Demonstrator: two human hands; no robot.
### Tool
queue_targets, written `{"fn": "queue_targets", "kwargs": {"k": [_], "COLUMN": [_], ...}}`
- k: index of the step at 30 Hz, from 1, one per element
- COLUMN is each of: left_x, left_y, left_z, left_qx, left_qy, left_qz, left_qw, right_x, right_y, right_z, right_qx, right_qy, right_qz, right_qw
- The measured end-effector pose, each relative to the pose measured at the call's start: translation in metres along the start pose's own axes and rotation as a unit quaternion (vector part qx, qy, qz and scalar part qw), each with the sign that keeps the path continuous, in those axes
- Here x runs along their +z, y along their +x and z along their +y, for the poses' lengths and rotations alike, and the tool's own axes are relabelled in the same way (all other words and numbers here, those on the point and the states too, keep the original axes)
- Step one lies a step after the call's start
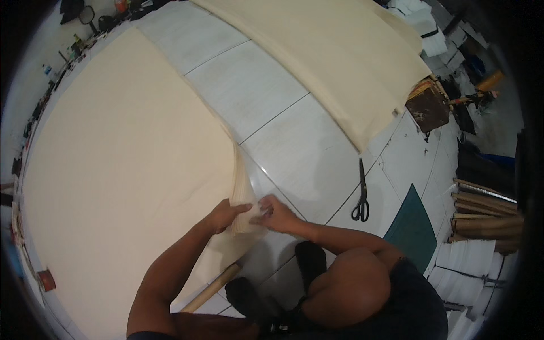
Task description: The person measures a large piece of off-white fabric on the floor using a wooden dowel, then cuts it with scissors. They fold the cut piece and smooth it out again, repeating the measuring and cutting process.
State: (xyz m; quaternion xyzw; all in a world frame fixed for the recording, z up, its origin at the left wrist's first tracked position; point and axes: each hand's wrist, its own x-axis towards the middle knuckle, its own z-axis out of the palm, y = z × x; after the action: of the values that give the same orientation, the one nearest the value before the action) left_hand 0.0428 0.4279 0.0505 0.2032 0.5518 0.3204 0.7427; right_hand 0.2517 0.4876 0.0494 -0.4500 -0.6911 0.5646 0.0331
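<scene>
A broad stack of thin cream sheets (124,158), cloth or paper, covers the floor on the left. Its layers fan out along the lifted near right corner (242,190). My left hand (224,216) grips that corner, with the thumb on top and the other fingers hidden beneath. Across from it, my right hand (277,215) has its fingers curled in a pinch at the layers' outer edge. How many layers are between those fingers I cannot tell. Under the stack's near edge, a cardboard tube (214,287) sticks out beside my foot.
Black-handled scissors (361,198) lie on the white tiles to my right, near a green mat (415,226). Another cream sheet (334,62) spreads at the far side, by a worn brown box (429,106). Brown rolls (487,215) and white bundles (467,258) line the right.
</scene>
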Motion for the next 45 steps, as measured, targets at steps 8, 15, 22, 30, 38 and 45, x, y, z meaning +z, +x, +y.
{"fn": "queue_targets", "kwargs": {"k": [8,15,22,30,38,45], "left_x": [0.002,-0.002,0.002,0.007,0.009,-0.002], "left_y": [-0.010,-0.004,-0.005,-0.016,-0.008,-0.003], "left_z": [0.013,0.000,0.003,0.021,0.015,0.005], "left_qx": [-0.006,0.018,0.033,0.005,0.003,-0.001], "left_qy": [0.023,0.084,0.121,0.163,0.081,0.132], "left_qz": [-0.005,0.024,0.024,0.019,0.024,0.017], "left_qw": [1.000,0.996,0.992,0.986,0.996,0.991], "right_x": [0.010,-0.007,-0.033,-0.058,-0.005,-0.016], "right_y": [0.001,0.012,0.012,0.017,0.000,0.006], "right_z": [0.018,0.032,0.007,0.032,0.005,0.019], "right_qx": [-0.037,0.001,0.140,0.091,-0.033,-0.030], "right_qy": [0.010,-0.102,0.219,-0.186,-0.061,-0.065], "right_qz": [0.018,-0.025,-0.017,0.040,-0.020,-0.037], "right_qw": [0.999,0.994,0.965,0.978,0.997,0.997]}}
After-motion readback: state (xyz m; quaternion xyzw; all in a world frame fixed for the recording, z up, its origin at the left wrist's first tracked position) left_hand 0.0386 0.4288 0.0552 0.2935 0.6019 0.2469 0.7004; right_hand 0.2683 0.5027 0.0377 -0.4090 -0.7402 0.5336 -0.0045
